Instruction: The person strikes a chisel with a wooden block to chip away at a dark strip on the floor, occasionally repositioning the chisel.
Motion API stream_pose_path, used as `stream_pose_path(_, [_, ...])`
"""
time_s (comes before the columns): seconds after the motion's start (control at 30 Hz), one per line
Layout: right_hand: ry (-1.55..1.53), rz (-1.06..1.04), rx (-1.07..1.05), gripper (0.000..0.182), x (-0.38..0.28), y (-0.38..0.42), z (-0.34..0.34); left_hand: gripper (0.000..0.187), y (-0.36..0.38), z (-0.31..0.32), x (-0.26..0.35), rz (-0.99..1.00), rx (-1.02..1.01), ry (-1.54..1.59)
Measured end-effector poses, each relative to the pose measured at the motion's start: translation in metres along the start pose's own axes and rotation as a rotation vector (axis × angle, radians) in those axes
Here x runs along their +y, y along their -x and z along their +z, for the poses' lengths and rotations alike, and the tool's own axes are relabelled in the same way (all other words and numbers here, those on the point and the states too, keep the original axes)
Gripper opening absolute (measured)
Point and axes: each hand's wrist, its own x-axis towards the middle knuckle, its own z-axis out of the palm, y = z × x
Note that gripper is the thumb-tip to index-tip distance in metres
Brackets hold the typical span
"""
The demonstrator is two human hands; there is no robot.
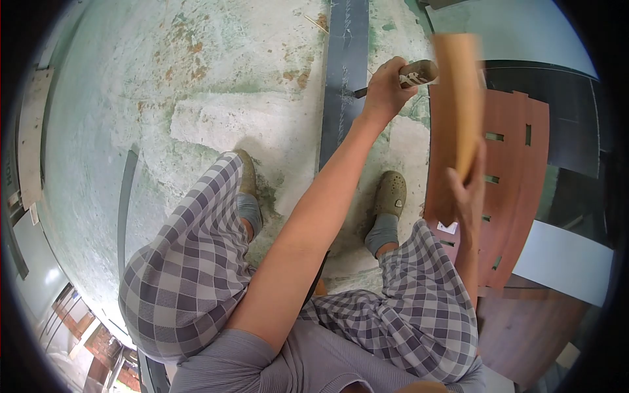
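From my feed, the strip (346, 46) runs down the floor (216, 78) between both shoes (391, 193), long edges showing until the forearm covers them. Wide floor room left; on the right, the slotted panel (517, 137) narrows it. Left arm reaches across, near straight, up to the strip's right edge. Left hand (388, 88) is closed round the chisel (418, 73), tilted low, handle right, blade over the strip; I can't tell if the tip touches. Right hand (468, 196), forearm pointing up, grips the wood bar (462, 85), raised just beside the chisel handle, probably swinging given the blur.
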Motion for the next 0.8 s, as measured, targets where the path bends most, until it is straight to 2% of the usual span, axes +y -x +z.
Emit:
stream_pose_path(0.03, [-0.063, 0.105, -0.055, 0.075, -0.005, 0.001, 0.007, 0.025, -0.001, -0.001, 0.002, -0.019, -0.018, 0.007])
stream_pose_path(0.1, [-0.165, 0.101, -0.027, 0.073, -0.002, 0.006, 0.015, 0.028, -0.002, -0.003, 0.003, -0.039, -0.036, 0.015])
stream_pose_path(0.3, [-0.182, 0.116, -0.044, 0.079, -0.006, 0.006, 0.008, 0.032, 0.007, 0.0, -0.001, -0.003, 0.065, 0.019])
stream_pose_path(0.4, [-0.204, 0.072, -0.043, 0.08, -0.002, 0.009, 0.008, 0.034, 0.015, -0.004, 0.004, 0.028, 0.189, 0.011])
stream_pose_path(0.47, [-0.204, 0.096, -0.05, 0.081, -0.003, 0.01, 0.007, 0.031, 0.019, -0.012, 0.005, -0.079, 0.348, -0.005])
stream_pose_path(0.5, [-0.203, 0.116, -0.052, 0.081, -0.004, 0.012, 0.007, 0.031, 0.02, -0.018, 0.007, -0.083, 0.341, -0.005])
stream_pose_path(0.57, [-0.201, 0.121, -0.049, 0.081, -0.004, 0.013, 0.005, 0.027, 0.015, -0.029, 0.013, -0.125, 0.472, 0.092])
stream_pose_path(0.7, [-0.196, 0.04, -0.033, 0.083, -0.004, 0.008, 0.001, 0.028, 0.007, -0.037, -0.005, -0.162, 0.539, 0.177])
stream_pose_path(0.8, [-0.226, 0.012, 0.007, 0.087, -0.013, 0.003, -0.006, 0.03, 0.006, -0.039, -0.006, -0.15, 0.509, 0.15])
